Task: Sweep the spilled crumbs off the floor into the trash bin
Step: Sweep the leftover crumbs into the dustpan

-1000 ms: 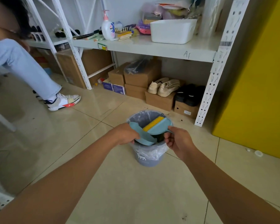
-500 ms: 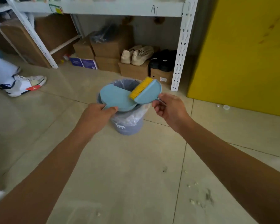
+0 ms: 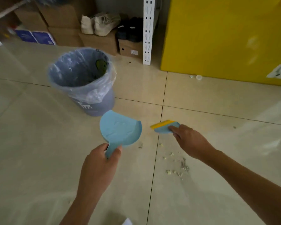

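A blue trash bin [image 3: 94, 101] lined with a clear plastic bag stands on the tiled floor at the left centre. My left hand [image 3: 101, 159] grips the handle of a light blue dustpan [image 3: 118, 127], held above the floor just right of the bin's base. My right hand [image 3: 188, 140] holds a small blue brush with yellow bristles [image 3: 165, 126], to the right of the dustpan. Pale crumbs [image 3: 177, 168] lie scattered on the floor below the brush and under my right forearm. A few more crumbs [image 3: 140, 146] lie by the dustpan's edge.
Behind the bin stand cardboard boxes [image 3: 97, 41] with pale shoes [image 3: 101, 23] and black shoes [image 3: 130, 33] on them. A white shelf post [image 3: 148, 30] rises beside a yellow cabinet [image 3: 225, 38]. Small bottle caps [image 3: 197, 77] lie at the cabinet's foot.
Both hands have drawn the dustpan and brush away from over the bin and lowered them to the right, apart from each other. The view has tilted down onto the crumbs.
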The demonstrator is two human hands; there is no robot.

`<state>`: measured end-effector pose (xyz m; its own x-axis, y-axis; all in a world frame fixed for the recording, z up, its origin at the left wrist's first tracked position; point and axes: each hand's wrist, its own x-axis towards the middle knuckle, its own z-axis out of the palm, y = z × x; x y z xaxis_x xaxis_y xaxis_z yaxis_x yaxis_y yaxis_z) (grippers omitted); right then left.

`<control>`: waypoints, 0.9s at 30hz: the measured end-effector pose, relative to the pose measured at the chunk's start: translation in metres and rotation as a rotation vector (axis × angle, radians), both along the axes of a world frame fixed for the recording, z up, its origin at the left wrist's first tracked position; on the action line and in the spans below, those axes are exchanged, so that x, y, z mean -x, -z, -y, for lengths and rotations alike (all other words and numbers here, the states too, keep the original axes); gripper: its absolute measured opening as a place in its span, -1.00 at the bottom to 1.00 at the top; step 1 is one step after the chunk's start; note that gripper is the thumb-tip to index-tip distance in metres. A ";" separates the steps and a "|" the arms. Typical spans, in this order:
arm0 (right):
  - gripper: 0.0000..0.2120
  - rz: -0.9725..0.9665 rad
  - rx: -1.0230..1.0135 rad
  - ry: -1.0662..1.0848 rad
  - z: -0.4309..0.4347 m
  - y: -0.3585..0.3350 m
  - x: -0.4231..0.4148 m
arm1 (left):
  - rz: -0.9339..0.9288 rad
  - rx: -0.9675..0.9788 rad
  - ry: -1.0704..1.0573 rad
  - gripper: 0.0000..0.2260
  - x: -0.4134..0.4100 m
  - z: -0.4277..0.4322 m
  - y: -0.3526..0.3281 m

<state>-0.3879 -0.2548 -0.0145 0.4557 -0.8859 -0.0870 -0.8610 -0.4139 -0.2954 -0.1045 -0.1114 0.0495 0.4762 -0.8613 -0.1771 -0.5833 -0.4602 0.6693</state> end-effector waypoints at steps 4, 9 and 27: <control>-0.53 -0.233 -0.062 -0.120 -0.027 0.024 -0.025 | -0.038 -0.014 -0.037 -0.60 -0.012 -0.027 0.019; -0.51 -0.354 -0.167 -0.161 -0.072 0.016 -0.014 | -0.195 -0.026 -0.024 -0.65 0.006 -0.042 0.024; -0.75 -0.226 -0.031 0.198 -0.089 -0.016 0.067 | -0.290 0.080 -0.059 -0.71 0.100 -0.071 0.073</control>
<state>-0.4549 -0.1661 0.0020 0.2404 -0.9508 -0.1953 -0.9695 -0.2253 -0.0969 -0.2041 -0.0401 -0.0232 0.4649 -0.8505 -0.2459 -0.3367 -0.4267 0.8394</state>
